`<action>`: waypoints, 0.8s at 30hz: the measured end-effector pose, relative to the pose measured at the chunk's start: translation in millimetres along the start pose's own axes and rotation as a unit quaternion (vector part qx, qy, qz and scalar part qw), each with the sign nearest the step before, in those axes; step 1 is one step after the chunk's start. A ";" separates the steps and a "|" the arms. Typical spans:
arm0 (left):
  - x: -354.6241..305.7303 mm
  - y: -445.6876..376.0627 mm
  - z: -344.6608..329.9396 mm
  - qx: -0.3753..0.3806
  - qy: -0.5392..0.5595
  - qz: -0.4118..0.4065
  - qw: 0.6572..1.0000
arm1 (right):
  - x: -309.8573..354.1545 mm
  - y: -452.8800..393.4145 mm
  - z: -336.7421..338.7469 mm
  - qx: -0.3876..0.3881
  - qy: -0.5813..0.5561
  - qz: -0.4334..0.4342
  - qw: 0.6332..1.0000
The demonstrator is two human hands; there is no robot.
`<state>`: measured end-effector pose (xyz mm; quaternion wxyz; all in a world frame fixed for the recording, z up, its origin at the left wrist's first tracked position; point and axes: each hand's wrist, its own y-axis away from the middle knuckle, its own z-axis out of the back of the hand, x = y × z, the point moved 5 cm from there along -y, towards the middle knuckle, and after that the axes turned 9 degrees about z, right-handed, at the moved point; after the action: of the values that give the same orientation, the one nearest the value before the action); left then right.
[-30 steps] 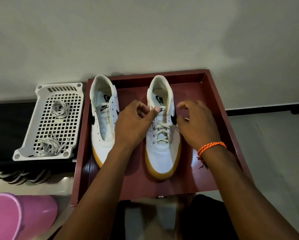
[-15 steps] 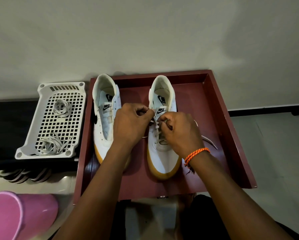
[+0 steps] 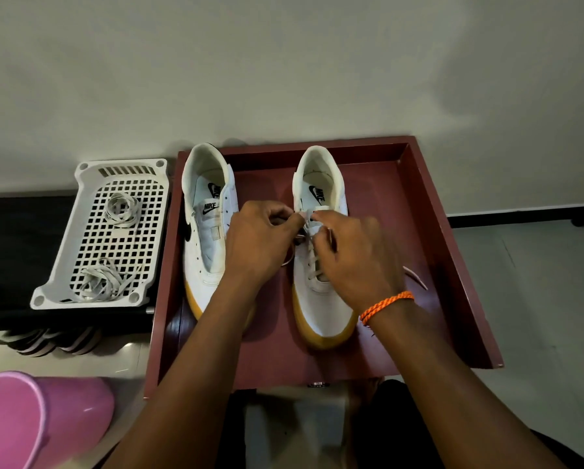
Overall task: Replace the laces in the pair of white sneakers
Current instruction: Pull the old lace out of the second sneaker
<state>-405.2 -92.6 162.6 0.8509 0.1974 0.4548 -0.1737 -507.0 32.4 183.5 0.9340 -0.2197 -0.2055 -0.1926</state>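
Both hands' fingers [image 3: 292, 221] pinch lace [image 3: 312, 262] above right sneaker [image 3: 321, 299].

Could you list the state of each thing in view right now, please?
Right sneaker: laced, lace ends loose.
Left sneaker: unlaced.
Left hand: pinching lace.
Right hand: pinching lace.
Red tray: holds both sneakers.
White basket: holds two lace bundles.

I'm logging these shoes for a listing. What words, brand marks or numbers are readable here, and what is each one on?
"NIKE", with a swoosh: tongue label of the left sneaker.
"NIKE", with a swoosh: insole print of the left sneaker, partly cut off by the tongue.
"NIKE", with a swoosh: insole print of the right sneaker.
Small mark on the front edge of the red tray: too small to read.
No numbers are readable.
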 end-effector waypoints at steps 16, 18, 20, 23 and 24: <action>1.8 -0.9 -2.5 0.029 0.012 -0.016 0.999 | -27.2 -8.3 23.8 -0.050 -0.114 -0.066 0.990; 1.4 -0.7 -3.1 0.031 0.016 -0.017 0.999 | -17.1 -5.1 9.4 0.009 -0.084 -0.034 0.996; 2.1 -1.0 -3.9 0.040 0.029 -0.012 0.999 | -7.7 -0.7 -3.1 0.050 -0.020 -0.005 0.999; 3.8 -1.5 -5.1 0.059 0.060 0.005 0.996 | -3.9 2.8 -11.5 0.071 0.044 0.012 0.996; 3.6 -1.3 -4.9 0.059 0.056 0.004 0.997 | -5.6 2.6 -12.8 0.078 0.042 0.005 0.996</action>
<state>-407.3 -91.7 156.8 0.8116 0.2587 0.4900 -0.1851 -506.8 29.8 169.5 0.9570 -0.1392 -0.1793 -0.1806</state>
